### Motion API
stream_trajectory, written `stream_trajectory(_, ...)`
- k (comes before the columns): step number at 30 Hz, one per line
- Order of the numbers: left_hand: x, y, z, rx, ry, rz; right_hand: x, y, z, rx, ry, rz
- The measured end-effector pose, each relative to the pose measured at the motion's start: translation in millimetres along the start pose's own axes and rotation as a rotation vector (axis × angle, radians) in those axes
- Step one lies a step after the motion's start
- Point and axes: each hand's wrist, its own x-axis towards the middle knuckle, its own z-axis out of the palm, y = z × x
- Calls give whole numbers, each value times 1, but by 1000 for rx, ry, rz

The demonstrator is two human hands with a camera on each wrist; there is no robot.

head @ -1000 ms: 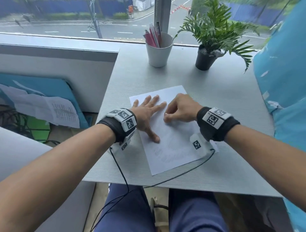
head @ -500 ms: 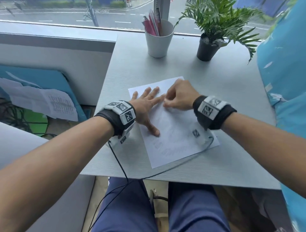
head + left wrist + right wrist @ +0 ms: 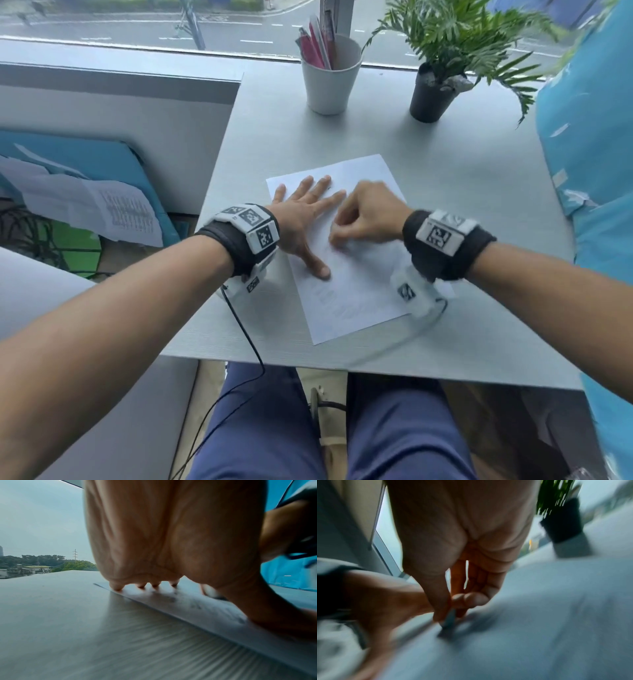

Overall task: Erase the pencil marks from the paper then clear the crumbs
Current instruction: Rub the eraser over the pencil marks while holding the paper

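Paper (image 3: 356, 274) lies slanted near the middle of the desk (image 3: 479, 212), its near corner pointing at the front edge. From the head view the left hand (image 3: 305, 219) lies flat with fingers spread on the sheet's far left part, thumb splayed toward the front, pinning it down. The right hand (image 3: 370, 216) sits just beside it, fingers curled and pinched low onto the sheet; what it pinches is hidden here. Faint grey pencil marks (image 3: 335, 301) still show on the near half. A white cup (image 3: 330, 85) of pens and a potted plant (image 3: 433, 92) stand along the far edge, well apart from the work

From the left wrist view the left fingertips (image 3: 116, 587) press right at the sheet's left edge, with smudged marks just beside them on the paper (image 3: 197, 605)

From the right wrist view, blurred by motion, thumb and fingers pinch a small grey eraser (image 3: 449, 620) whose lower end touches the paper (image 3: 539, 615)

To my eye erasing is midway. Short strokes running away from the holding hand should keep the sheet from buckling, and the left hand should shift toward the front edge before the near marks are rubbed; crumbs come later
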Motion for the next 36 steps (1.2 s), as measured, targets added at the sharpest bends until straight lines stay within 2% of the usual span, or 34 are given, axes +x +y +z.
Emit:
stream_trajectory(2,-1,1,-2,-3,-4,-2,21,15,-19,25,176,116)
stream_trajectory(3,-2,2,-2,-4,-9,-6,26,18,-21,39,214,139)
stream_trajectory(5,-2,3,-1,6,-15,-8,14,7,-5,19,159,85)
stream_trajectory(8,-3,4,-1,29,-13,1,-18,-16,16,-5,-105,-17)
stream_trajectory(9,-3,4,-1,25,-11,1,-13,-13,9,-7,-122,-14)
stream_trajectory(12,-2,3,-1,7,-6,6,21,8,-18,25,143,113)
stream_trajectory(13,-2,3,0,3,-7,6,26,12,-19,19,192,125)
stream_trajectory(15,0,3,1,12,-21,1,14,1,-2,-8,121,77)
stream_trajectory(17,2,3,3,44,-24,-7,-12,-17,17,-44,-77,-10)
stream_trajectory(18,2,3,3,53,-22,-8,-15,-19,17,-46,-128,-19)
stream_trajectory(19,1,2,2,50,-21,-7,-8,-15,11,-59,-113,-10)
stream_trajectory(23,-2,3,0,32,-32,4,26,7,-15,-6,193,154)
stream_trajectory(25,-1,5,2,43,-34,-2,12,-4,3,-11,147,105)
stream_trajectory(27,1,5,3,67,-25,-4,-11,-19,19,-46,-35,30)
stream_trajectory(28,1,5,2,71,-24,-5,-13,-18,18,-36,-82,28)
stream_trajectory(29,1,4,1,66,-25,-4,-5,-14,10,-31,-60,41)
stream_trajectory(32,-1,4,0,35,-10,8,27,10,-17,37,194,171)
stream_trajectory(33,-2,4,1,31,-9,9,31,14,-18,47,234,188)
stream_trajectory(34,-2,5,1,32,-11,8,29,13,-11,54,226,179)
stream_trajectory(36,-1,5,4,52,-24,0,4,-5,9,6,95,110)
